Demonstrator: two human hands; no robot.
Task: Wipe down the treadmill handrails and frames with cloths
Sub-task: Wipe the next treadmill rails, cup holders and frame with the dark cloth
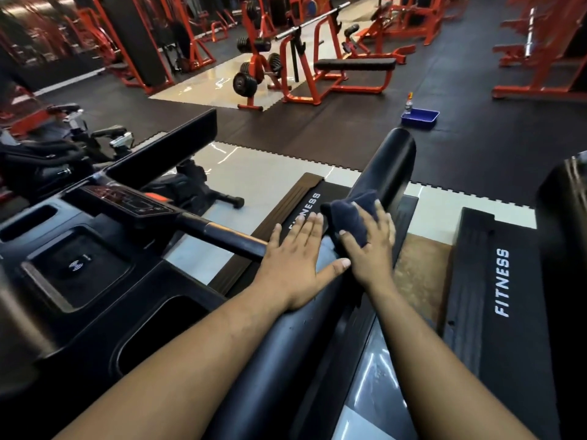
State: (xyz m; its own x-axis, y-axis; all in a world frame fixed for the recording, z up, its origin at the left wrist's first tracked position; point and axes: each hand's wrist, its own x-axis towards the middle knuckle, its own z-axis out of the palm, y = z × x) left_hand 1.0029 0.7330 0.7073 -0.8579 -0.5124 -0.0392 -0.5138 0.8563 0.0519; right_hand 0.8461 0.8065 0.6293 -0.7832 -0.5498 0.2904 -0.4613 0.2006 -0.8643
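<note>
A thick black padded handrail [392, 160] of the treadmill runs from the bottom middle up toward the centre right. My left hand [295, 258] lies flat on the rail with its fingers straight and spread. Just to its right, my right hand [370, 246] presses a dark navy cloth [347, 217] onto the rail, with the fingers curved over the cloth. The cloth bunches out above my fingertips. The treadmill console [95, 242] with a thinner black crossbar [219, 231] sits to the left.
A second treadmill deck marked FITNESS [502, 281] lies to the right, with its dark upright [562, 217] at the far right. A blue tray [420, 117] and a small bottle [409, 104] stand on the black floor mat beyond. Orange weight benches and racks fill the background.
</note>
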